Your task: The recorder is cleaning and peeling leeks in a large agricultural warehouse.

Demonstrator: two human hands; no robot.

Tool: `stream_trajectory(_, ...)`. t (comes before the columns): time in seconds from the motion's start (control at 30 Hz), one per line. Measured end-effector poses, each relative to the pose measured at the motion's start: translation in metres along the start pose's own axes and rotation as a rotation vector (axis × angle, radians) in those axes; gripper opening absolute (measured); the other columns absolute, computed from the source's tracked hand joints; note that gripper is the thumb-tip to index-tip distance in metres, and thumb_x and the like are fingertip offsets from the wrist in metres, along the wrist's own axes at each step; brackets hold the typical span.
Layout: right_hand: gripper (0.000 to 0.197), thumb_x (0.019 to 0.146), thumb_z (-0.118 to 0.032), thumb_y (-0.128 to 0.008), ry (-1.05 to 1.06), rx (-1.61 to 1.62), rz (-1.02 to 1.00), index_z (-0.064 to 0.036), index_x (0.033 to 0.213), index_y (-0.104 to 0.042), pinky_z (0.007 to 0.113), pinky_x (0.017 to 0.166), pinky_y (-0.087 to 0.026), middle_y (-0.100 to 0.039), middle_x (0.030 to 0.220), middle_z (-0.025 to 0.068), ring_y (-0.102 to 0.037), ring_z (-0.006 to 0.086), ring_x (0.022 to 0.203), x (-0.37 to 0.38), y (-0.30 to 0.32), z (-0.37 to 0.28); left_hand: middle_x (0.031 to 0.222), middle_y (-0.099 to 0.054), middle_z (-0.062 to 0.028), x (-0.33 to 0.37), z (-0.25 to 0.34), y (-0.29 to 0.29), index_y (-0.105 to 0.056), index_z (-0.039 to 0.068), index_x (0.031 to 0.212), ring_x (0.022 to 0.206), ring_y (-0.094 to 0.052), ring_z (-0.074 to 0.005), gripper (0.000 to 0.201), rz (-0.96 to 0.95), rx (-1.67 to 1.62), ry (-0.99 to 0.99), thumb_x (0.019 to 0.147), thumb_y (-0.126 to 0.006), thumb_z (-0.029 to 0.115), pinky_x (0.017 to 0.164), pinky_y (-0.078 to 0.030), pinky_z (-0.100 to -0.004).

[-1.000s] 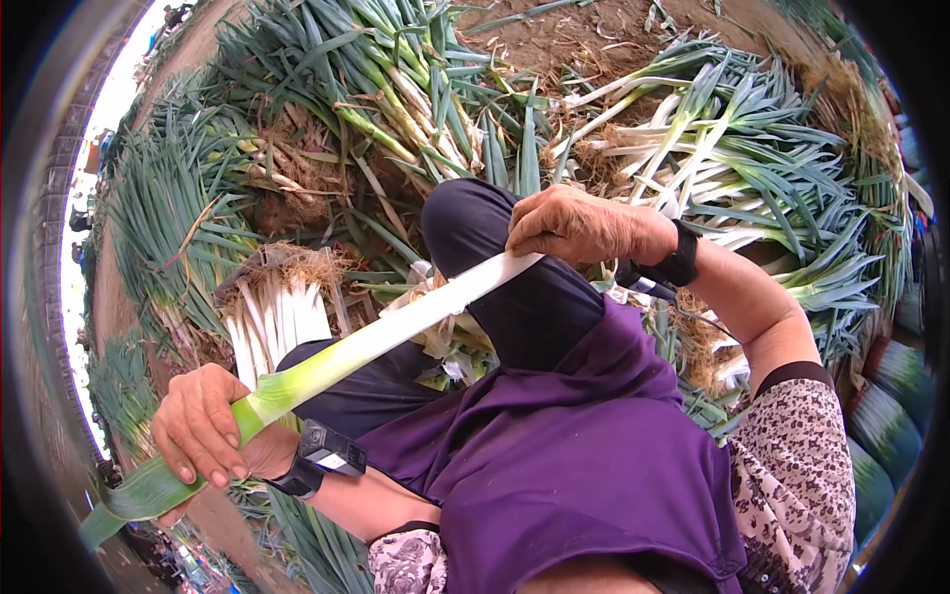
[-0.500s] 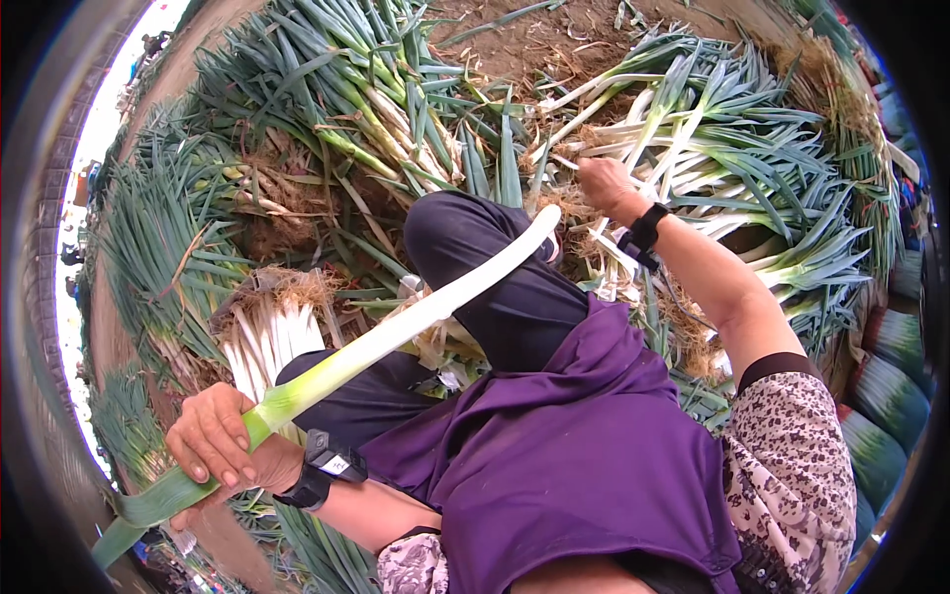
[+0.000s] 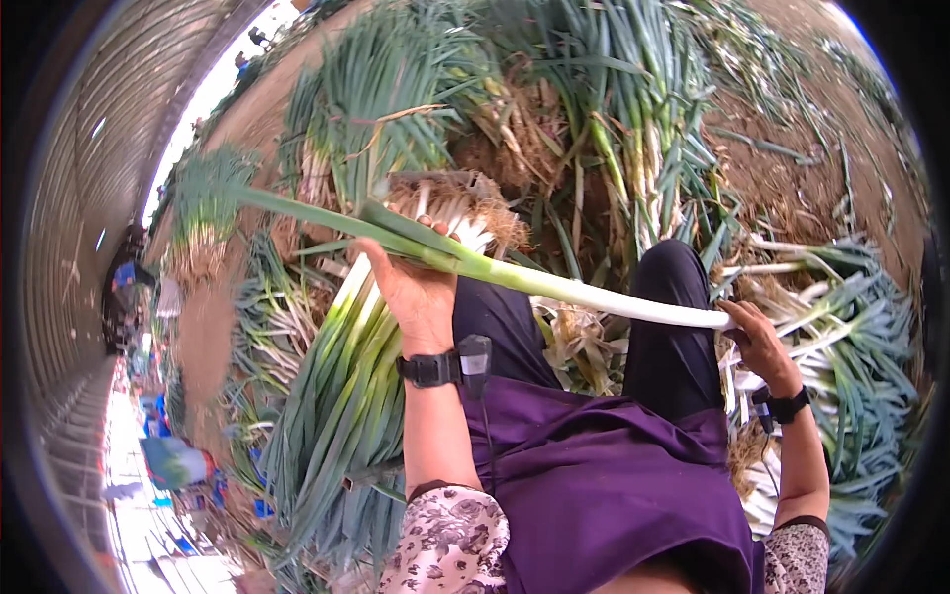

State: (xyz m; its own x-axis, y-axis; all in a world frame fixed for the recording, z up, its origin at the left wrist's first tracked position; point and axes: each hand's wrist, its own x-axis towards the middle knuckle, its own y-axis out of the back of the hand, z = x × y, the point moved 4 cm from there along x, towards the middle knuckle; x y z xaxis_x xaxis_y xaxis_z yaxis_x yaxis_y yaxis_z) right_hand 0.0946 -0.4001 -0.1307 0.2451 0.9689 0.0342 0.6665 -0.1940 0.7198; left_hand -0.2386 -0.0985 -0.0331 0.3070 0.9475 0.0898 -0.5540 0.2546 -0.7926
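Over on my left, a ribbed, curving wall [image 3: 109, 178] rises, with a strip of bright daylight [image 3: 183, 139] along its upper edge. Lower down, in a glaring patch, I make out blue objects, too small to tell, and a teal-green bundle [image 3: 173, 462]. Next comes bare brown soil floor [image 3: 210, 366], with an upright clump of greens [image 3: 208, 203] farther back.

Beside the person's left arm lies a long bundle of leeks [image 3: 327, 426], its green tops fanning toward the near edge and its rooty ends pointing away. The left hand [image 3: 416, 287] is turned palm up, cupped loosely around the leafy part of one leek [image 3: 584, 295], fingertips showing on the far side. That leek stretches across above the lap, leaves to the left, white shaft to the right. Beneath it are a purple apron [image 3: 614, 475], dark trousers [image 3: 668, 297] with both knees bent, and pale scraps [image 3: 579, 337] between the legs. Beyond stand thick leek piles [image 3: 623, 119] over littered earth.

The right hand [image 3: 760, 346] pinches the leek's white end, just beside the right knee. Past it sprawls another heap of leeks [image 3: 861, 376], blue-green leaves outward, and behind that the ground is brown and strewn with dry bits.
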Motion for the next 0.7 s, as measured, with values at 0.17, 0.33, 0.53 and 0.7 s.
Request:
stream_trajectory(0.17,0.045,0.075,0.011,-0.06,0.02,0.143,-0.018,-0.0014,0.117,-0.058,0.034,0.088,-0.047,-0.063,0.105,0.015,-0.06,0.0268,0.098,0.042,0.012,-0.007,0.102,-0.061,-0.0084,0.011,0.064,0.057,-0.055,0.005,0.115,0.095,-0.058,-0.0248,0.043,0.161,0.071,-0.083,0.087,-0.064,0.037,0.086,-0.048,-0.0417)
stream_trajectory(0.33,0.032,0.079,0.002,-0.059,0.33,-0.079,-0.037,0.0006,0.112,-0.059,0.039,0.083,-0.046,-0.061,0.098,0.0184,-0.059,0.0336,0.092,0.164,0.006,-0.084,0.104,-0.06,-0.0078,-0.003,0.172,0.085,-0.056,0.008,0.113,0.097,-0.057,-0.0237,0.044,0.191,0.045,-0.265,0.083,-0.07,0.036,0.089,-0.045,-0.0393)
stream_trajectory(0.53,0.023,0.089,-0.012,-0.055,0.755,-0.175,-0.015,-0.0056,0.111,-0.061,0.037,0.085,-0.048,-0.062,0.105,0.0116,-0.058,0.0295,0.099,0.295,-0.076,-0.222,0.107,-0.06,-0.0045,-0.096,0.307,0.122,-0.058,0.008,0.111,0.101,-0.054,-0.0226,0.04,0.14,0.244,-0.557,0.08,-0.074,0.028,0.097,-0.038,-0.0433)
stream_trajectory(0.7,0.03,0.079,0.002,-0.055,0.927,-0.266,0.039,-0.0064,0.106,-0.061,0.036,0.086,-0.049,-0.06,0.108,0.0076,-0.057,0.0285,0.1,0.358,-0.164,-0.245,0.11,-0.062,-0.0091,-0.19,0.27,0.193,-0.056,0.003,0.115,0.1,-0.057,-0.0194,0.052,0.722,0.426,0.042,0.086,-0.064,0.045,0.082,-0.045,-0.0349)
